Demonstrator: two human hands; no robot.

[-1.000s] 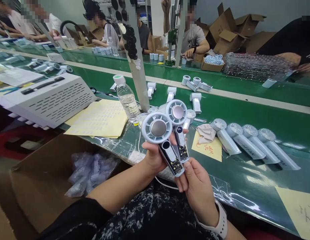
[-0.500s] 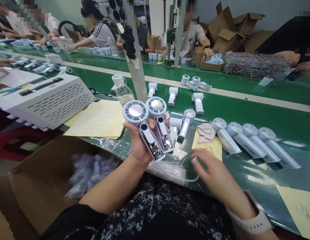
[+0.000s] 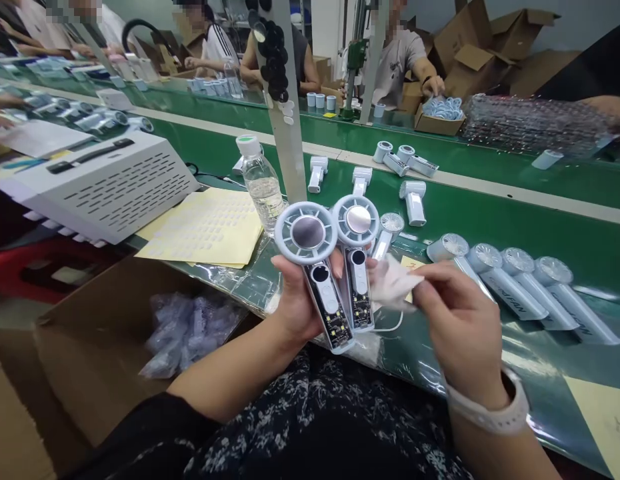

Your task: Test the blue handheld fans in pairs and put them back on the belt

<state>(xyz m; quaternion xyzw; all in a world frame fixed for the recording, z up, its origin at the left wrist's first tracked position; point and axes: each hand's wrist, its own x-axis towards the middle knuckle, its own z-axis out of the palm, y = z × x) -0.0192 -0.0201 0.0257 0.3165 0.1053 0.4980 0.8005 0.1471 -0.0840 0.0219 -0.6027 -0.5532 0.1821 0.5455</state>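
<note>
My left hand (image 3: 295, 300) is closed around two light blue handheld fans, held side by side and tilted. The nearer fan (image 3: 331, 307) has a round ringed head with a shiny disc and a dark circuit panel on its handle. Beside it, the second fan (image 3: 359, 280) looks the same, its disc brighter. Between the fingertips of my right hand (image 3: 457, 320) is a pale cloth (image 3: 396, 279), pinched at its edge and close to the second fan's handle. Another fan (image 3: 389, 233) lies partly hidden behind them.
Several fans (image 3: 515, 293) lie in a row at right, others (image 3: 415, 203) on the green belt. A water bottle (image 3: 263, 183), a yellow sticker sheet (image 3: 205, 227) and a slotted metal box (image 3: 105, 190) stand left. Below is a carton (image 3: 90, 333) with plastic bags. Co-workers sit across.
My right hand has picked up the cloth from the table and brought it beside the fans. The two fans have come nearer and shifted right in view.
</note>
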